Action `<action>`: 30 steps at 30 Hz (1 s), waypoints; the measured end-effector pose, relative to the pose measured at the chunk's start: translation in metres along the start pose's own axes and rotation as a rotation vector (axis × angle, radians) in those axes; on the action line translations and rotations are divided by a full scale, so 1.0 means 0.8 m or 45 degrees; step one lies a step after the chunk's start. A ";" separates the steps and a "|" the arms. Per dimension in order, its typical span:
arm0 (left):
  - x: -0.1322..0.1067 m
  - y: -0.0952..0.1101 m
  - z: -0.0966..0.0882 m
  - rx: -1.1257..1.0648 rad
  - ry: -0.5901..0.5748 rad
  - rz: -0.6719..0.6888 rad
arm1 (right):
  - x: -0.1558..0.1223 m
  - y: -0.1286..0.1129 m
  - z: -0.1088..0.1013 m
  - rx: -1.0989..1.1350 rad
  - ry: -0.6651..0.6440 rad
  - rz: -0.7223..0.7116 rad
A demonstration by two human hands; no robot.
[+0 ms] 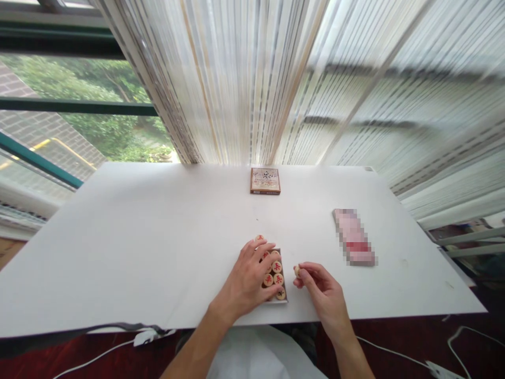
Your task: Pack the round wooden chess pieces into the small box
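A small open box (282, 299) sits at the near edge of the white table (138, 247), filled with round, pale wooden game pieces (277, 273) bearing red characters too small to read. The left hand (248, 276) lies flat over the box's left part, fingers spread, gripping nothing. Just right of the box, the right hand (317, 287) pinches one more round piece (296, 270) between thumb and fingertips. Farther back lies the square brown lid (265, 180), its printed writing unreadable. A blurred pink-and-red packet (354, 237) lies to the right.
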State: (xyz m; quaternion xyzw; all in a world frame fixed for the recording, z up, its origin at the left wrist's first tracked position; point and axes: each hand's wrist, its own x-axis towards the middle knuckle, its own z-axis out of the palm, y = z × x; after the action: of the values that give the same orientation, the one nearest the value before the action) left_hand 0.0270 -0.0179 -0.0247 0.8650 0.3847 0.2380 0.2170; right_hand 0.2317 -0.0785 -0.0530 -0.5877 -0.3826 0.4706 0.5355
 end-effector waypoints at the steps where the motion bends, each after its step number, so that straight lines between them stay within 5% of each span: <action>1: -0.001 -0.001 -0.001 -0.008 -0.002 -0.003 | 0.000 0.000 0.000 0.003 0.000 0.008; 17: -0.043 -0.064 -0.017 -0.186 0.279 -0.182 | -0.015 -0.011 0.014 0.223 -0.235 0.086; 30: -0.047 -0.068 -0.008 -0.209 0.307 -0.219 | -0.019 -0.019 0.016 0.050 -0.262 0.063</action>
State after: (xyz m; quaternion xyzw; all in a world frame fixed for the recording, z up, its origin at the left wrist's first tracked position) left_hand -0.0299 -0.0125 -0.0595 0.7734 0.4600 0.3510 0.2589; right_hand 0.2163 -0.0877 -0.0358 -0.5350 -0.4117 0.5488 0.4931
